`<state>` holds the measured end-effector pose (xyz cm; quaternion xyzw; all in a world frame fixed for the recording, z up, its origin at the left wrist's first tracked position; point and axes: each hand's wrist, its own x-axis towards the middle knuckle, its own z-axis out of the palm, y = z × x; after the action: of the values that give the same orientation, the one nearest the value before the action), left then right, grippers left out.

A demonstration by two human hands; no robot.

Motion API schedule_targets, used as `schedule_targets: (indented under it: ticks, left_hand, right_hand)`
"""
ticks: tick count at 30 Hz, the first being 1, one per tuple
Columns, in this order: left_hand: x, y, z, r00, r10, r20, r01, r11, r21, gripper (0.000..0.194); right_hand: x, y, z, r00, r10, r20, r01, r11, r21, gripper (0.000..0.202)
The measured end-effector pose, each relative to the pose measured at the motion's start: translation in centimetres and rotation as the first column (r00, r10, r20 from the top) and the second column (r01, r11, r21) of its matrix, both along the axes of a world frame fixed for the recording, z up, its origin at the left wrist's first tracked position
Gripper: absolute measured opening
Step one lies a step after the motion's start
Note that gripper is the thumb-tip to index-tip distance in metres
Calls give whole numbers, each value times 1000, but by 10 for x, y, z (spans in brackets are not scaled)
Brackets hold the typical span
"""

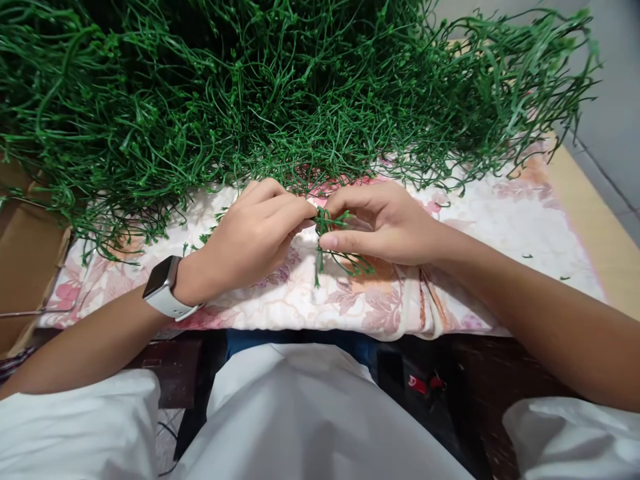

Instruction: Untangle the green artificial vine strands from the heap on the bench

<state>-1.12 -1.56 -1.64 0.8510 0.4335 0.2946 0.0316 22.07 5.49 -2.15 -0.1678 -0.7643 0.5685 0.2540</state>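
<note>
Over the front part of the cloth, my left hand [265, 223] pinches a small green artificial sprig [320, 223] between thumb and forefinger. My right hand [387, 223] has its thumb and curved forefinger on the same sprig from the other side. Thin stems with forked tips stick out below and to the right of the fingers. The other fingers of my left hand are curled under and partly hidden. Behind both hands rises a large heap of green artificial grass stems [280, 100], tangled together.
A floral cloth [505, 267] covers the table, whose bare wooden edge [595, 213] shows at the right. At the left stands an open cardboard box [33, 267]. Small green scraps [565, 278] lie on the cloth. A dark phone-like object [390, 370] is below the table's front edge.
</note>
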Motion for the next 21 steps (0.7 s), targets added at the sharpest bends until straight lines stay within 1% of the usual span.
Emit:
schedule_targets:
  ticks: [2,4,6,8,10,12,14,16,21]
  left_hand:
    - [0,0,0,1000,12,0,-12,1000,-23,22]
    - [-1,0,1,1000,15,26,-14,999,-35,19]
    - [0,-1,2,999,24,34,-24,1000,-7,18]
    - [0,-3,3,999,30,33,-33,996,81,19]
    - [1,-4,3,999,4,32,-10,980,198,20]
    - [1,-4,2,999,-32,22,24,954,299,19]
    - [1,-4,1,999,-35,-24,41,938,345,19]
    - [2,-5,2,997,-25,-75,49,937,345,19]
    - [5,-6,9,992,-32,-118,67,950,306,23]
  right_hand:
    - [1,-1,4,1000,3,21,-3,1000,18,35]
    - [3,0,9,1000,-12,27,11,999,34,36]
    - [5,1,12,999,-31,26,30,999,25,38]
    - [7,3,13,999,-48,19,48,999,-17,39]
    - [8,7,12,998,-62,32,64,996,-63,40]
    - [8,11,9,998,-69,6,69,996,-57,43]
    - [8,16,7,997,-60,-46,60,998,5,44]
    - [11,23,8,994,-56,-90,65,993,97,41]
    - [24,37,20,994,-104,-32,109,943,313,29]
